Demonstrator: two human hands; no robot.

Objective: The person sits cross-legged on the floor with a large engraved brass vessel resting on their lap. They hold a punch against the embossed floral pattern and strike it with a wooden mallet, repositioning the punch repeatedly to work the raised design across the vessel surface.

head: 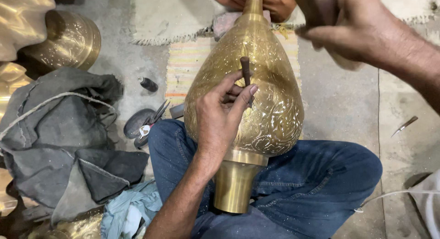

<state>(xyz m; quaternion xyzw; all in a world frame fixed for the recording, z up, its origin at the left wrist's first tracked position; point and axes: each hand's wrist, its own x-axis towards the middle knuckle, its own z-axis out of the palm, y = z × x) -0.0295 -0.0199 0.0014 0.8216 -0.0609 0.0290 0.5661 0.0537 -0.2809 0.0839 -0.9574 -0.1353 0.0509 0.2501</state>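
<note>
A large engraved brass vase [266, 69] lies across my lap, its neck pointing toward me and its narrow tip away. My left hand [220, 113] rests on the vase's belly, fingers shut on a short dark metal chisel [246, 72] held upright against the surface. My right hand [348, 30] is raised above the vase at the upper right, closed around a dark object that is mostly hidden by the fingers. My legs in blue jeans [316, 184] are crossed under the vase.
A pile of grey cloth [64, 138] lies at left, with a light blue rag [130, 209] beside it. Other brass vessels [68, 37] stand at the upper left. Pliers [151, 122] and a small dark bottle [148, 84] lie on the floor; a thin metal tool [404, 126] lies at right.
</note>
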